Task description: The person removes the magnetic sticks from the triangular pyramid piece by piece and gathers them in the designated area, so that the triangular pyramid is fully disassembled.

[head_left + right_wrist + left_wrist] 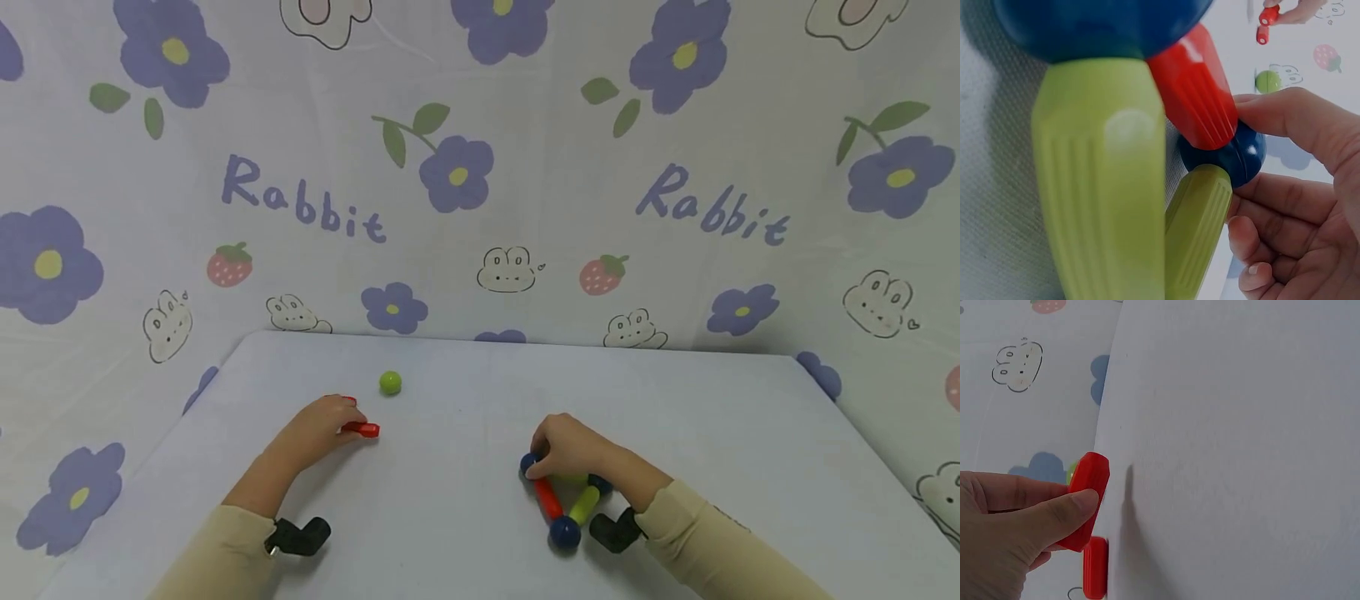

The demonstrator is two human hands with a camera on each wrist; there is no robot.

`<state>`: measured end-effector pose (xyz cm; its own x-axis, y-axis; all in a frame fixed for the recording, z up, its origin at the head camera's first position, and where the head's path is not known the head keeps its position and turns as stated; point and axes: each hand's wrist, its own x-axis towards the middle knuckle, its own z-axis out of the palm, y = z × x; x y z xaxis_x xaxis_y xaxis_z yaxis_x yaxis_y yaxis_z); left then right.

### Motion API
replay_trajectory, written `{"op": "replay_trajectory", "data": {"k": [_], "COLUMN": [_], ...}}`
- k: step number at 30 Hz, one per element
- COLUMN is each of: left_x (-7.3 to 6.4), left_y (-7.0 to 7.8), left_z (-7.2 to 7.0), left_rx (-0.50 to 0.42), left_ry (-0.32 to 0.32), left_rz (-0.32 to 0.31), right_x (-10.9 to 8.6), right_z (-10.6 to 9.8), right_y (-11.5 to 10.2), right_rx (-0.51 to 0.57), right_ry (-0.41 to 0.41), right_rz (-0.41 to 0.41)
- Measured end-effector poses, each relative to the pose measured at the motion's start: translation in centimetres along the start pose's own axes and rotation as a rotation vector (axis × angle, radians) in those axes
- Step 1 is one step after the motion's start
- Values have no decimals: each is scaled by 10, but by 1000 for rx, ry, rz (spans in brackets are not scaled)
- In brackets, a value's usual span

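Observation:
My left hand (321,429) pinches a red ridged rod (1092,469) between thumb and fingers, over the left part of the table. A second red rod (1095,569) lies on the table just beyond that hand. On the right, my right hand (576,452) grips a dark blue ball (1249,153) at one corner of a three-sided frame. From this ball a red rod (548,498) runs to a near blue ball (565,532). A yellow-green rod (585,505) joins that one to a third blue ball (601,483). Another yellow-green rod (1200,203), partly hidden by my hand in the head view, closes the frame.
A bright green ball (390,382) sits alone toward the back left of the white table (450,500). Behind the table hangs a cloth (525,208) printed with flowers and rabbits. A black camera mount (298,537) juts from the left wrist, another (617,531) from the right.

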<state>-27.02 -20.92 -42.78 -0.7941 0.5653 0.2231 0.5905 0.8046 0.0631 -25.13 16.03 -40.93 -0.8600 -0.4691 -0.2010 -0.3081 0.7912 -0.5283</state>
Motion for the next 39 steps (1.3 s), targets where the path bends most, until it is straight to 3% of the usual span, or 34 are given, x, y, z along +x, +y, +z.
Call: {"op": "replay_trajectory", "data": {"k": [7,12,22,39], "left_x": [-9,-11,-7,-4], "left_y": [-16,-24,-38,-36], "left_z": [-7,-6,0,-7], "left_rx": [31,75,114,120], "left_ry": [-103,-136,-155,-154], "left_rz": [-97,-141,-142,-135], "right_x": [-1,0,-2,-2], "right_z": [0,2,3,3], "right_y": [2,2,0,2], "right_rx": [6,7,15,5], "right_ry": [-2,-6,5,20], "right_rz": [-1,11,8,22]}}
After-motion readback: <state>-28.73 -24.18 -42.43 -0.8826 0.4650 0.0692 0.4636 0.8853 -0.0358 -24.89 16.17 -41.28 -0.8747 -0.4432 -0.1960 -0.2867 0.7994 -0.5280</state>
